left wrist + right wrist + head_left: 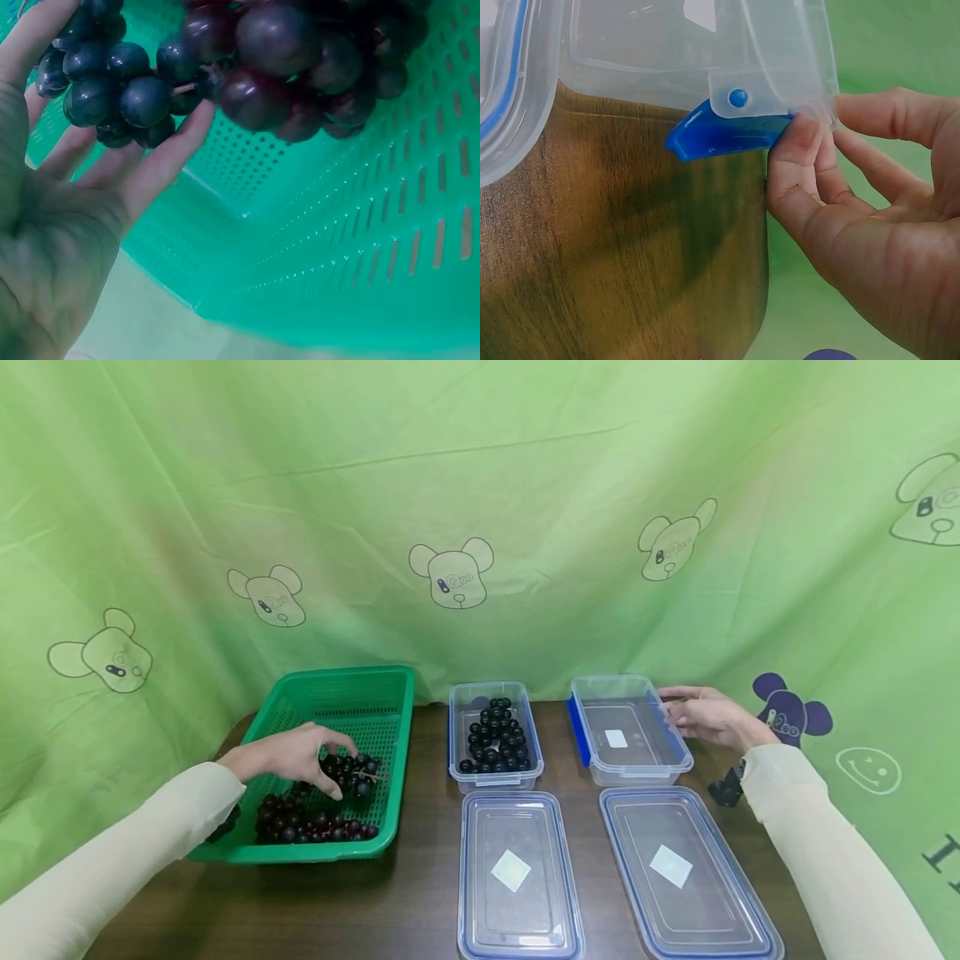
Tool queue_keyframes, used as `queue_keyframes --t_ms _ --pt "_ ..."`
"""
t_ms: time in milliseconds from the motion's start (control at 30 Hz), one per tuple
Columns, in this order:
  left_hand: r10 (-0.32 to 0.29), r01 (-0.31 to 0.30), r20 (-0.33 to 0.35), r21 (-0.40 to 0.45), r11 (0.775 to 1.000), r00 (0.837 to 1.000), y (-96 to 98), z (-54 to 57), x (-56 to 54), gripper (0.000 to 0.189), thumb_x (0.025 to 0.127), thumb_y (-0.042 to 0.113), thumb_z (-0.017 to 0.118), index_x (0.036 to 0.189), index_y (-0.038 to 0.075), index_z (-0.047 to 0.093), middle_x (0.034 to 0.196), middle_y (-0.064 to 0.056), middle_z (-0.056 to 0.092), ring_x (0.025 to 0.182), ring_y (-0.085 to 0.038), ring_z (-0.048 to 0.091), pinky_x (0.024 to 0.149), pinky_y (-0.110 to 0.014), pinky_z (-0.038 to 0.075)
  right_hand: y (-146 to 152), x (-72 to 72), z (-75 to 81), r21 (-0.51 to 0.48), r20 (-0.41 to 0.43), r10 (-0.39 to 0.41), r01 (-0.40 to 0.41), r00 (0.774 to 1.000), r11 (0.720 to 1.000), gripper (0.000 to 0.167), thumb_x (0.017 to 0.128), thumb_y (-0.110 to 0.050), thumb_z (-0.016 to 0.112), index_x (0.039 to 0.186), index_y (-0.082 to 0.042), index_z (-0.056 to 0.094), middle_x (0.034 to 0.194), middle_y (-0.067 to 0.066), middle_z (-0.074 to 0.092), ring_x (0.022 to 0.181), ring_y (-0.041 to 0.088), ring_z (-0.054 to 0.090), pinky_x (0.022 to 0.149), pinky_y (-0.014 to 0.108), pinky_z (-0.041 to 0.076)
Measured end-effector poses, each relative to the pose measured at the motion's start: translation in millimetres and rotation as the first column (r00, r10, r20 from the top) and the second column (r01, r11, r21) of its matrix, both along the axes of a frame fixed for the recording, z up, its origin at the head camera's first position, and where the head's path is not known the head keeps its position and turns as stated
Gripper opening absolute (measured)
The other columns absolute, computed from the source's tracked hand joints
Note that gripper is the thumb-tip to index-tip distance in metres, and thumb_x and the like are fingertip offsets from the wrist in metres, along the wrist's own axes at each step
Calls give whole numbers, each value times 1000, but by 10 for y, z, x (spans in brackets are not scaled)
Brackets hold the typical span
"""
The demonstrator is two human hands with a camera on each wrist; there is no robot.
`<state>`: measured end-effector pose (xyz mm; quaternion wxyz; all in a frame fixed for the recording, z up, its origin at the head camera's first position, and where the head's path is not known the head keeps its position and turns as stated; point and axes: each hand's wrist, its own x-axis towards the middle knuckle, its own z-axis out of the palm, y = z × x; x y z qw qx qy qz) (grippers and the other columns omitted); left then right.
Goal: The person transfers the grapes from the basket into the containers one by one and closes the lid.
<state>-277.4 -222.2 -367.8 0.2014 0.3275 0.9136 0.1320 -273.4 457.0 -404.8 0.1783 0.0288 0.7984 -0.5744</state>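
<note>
In the green basket (401, 760), my left hand (296, 756) has its thumb and fingers around a bunch of dark grapes (352, 770). The left wrist view shows the fingers under these grapes (120, 94). More bunches of reddish-black grapes (288, 822) lie beside them in the basket. At the right, my right hand (708, 717) pinches the far right edge of a clear plastic container (637, 727) that holds no grapes. Its thumb touches the blue latch (731, 135), which hangs out from the side; some fingertips are hidden.
Between basket and right container stands another clear container (459, 727) with loose dark grapes (495, 739) in it. Two clear lids, a left one (517, 827) and a right one (690, 835), lie in front on the wooden table (360, 902). A green curtain (480, 460) hangs behind.
</note>
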Motion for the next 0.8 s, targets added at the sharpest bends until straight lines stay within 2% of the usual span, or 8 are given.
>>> queue_keyframes --t_ms 200,433,667,800 --pt "56 -56 4 82 995 998 -51 112 -15 65 83 48 88 138 23 66 141 -22 64 129 -38 60 89 -47 60 -4 24 -1 2 -8 -13 13 1000 1000 78 97 8 53 163 9 11 100 -18 71 88 3 68 85 23 60" --pt "92 -93 14 154 984 996 -88 204 19 66 86 49 86 142 21 64 146 -22 61 134 -42 58 89 -48 60 -34 41 1 -6 -11 -23 23 1000 1000 78 97 8 55 163 10 13 100 -18 72 86 3 69 83 23 61" --pt "132 -126 -11 230 965 991 33 329 0 68 86 50 85 145 25 61 150 -18 59 137 -39 57 100 -57 57 -28 59 6 17 -16 -35 35 999 999 77 97 7 55 163 10 14 98 -20 72 84 2 68 81 22 60" --pt "157 -142 -28 293 945 987 105 401 -15 68 85 47 86 145 26 61 151 -15 58 137 -37 58 104 -58 55 -56 68 10 6 -19 -38 38 999 999 78 96 7 56 162 10 16 100 -18 73 83 3 69 81 23 61"
